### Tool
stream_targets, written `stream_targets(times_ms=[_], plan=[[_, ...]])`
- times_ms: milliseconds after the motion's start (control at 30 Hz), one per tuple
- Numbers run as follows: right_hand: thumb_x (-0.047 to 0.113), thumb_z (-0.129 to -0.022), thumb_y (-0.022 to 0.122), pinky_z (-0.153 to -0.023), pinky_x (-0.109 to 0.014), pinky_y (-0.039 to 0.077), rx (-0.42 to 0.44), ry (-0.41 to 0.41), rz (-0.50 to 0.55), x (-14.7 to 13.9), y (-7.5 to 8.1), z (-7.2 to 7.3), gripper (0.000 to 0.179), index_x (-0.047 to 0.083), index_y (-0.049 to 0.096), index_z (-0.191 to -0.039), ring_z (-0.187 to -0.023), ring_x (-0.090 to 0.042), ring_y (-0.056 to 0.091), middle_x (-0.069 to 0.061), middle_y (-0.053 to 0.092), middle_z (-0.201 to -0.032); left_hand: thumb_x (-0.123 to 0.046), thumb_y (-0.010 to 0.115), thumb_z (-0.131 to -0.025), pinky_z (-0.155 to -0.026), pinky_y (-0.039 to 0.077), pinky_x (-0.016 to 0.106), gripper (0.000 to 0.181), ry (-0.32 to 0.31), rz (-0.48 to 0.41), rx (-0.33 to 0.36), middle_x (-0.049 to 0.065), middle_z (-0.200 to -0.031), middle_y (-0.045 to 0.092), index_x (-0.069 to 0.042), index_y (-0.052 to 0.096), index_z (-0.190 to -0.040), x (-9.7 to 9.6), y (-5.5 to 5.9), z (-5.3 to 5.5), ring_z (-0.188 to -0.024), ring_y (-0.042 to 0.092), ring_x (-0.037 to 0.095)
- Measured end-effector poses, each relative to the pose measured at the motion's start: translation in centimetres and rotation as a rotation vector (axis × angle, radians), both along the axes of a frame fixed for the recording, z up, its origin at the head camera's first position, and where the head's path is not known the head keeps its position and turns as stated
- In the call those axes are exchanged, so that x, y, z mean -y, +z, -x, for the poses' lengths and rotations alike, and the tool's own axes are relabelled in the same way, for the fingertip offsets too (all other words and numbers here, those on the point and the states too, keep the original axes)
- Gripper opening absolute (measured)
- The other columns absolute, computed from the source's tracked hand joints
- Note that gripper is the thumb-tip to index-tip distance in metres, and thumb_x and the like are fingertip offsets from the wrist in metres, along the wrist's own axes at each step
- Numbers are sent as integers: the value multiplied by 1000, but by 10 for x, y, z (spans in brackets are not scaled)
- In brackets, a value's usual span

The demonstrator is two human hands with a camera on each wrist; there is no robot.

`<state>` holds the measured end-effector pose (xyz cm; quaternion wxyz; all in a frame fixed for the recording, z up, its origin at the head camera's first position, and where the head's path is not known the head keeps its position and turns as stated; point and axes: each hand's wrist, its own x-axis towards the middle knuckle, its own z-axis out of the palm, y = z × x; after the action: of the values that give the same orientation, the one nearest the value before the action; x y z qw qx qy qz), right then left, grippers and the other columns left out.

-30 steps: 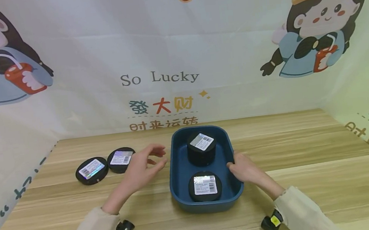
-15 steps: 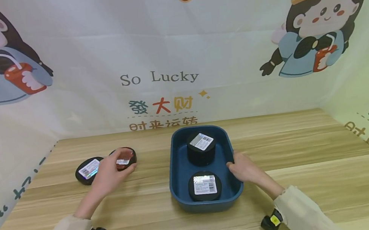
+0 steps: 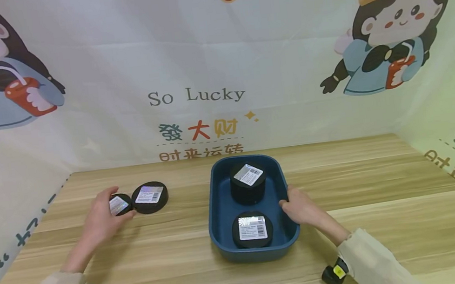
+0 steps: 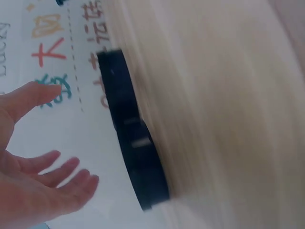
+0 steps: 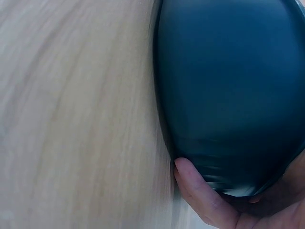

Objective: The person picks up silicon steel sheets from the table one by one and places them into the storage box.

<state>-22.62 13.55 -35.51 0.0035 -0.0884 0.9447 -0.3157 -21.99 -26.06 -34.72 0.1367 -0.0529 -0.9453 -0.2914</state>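
Beyond the left fingers and right fingers, we read "So Lucky" on the pale backdrop, with 發大财 below it and 时来运转 lowest, just above the tabletop. Well to the right of the right fingers, we find 發 again on the side cloth. The black discs, at the left fingers and in the blue tray beside the right fingers, bear white labels whose print is too small for us to read.

High forward-down head view, close sideways wrist views, table in all.
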Motion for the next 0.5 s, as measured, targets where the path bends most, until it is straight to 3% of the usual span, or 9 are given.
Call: stream_targets(times_ms=[300,500], plan=[[3,-82,46,-73,-43,46,8,-4,0,-1,0,-1,27,-16,46,-102,-84,-33,54,-28,55,-94,-25,74,-66,-90,26,62,101,77,88,210,50,-119,20,26,10,-125,23,-4,5,-106,28,58],[4,-82,46,-74,-43,46,0,-4,-2,-1,0,0,27,-15,46,-101,-84,-33,55,-27,56,-93,-32,76,-62,-85,34,59,105,94,141,322,48,-109,30,29,13,-119,29,-7,6,-98,36,55]])
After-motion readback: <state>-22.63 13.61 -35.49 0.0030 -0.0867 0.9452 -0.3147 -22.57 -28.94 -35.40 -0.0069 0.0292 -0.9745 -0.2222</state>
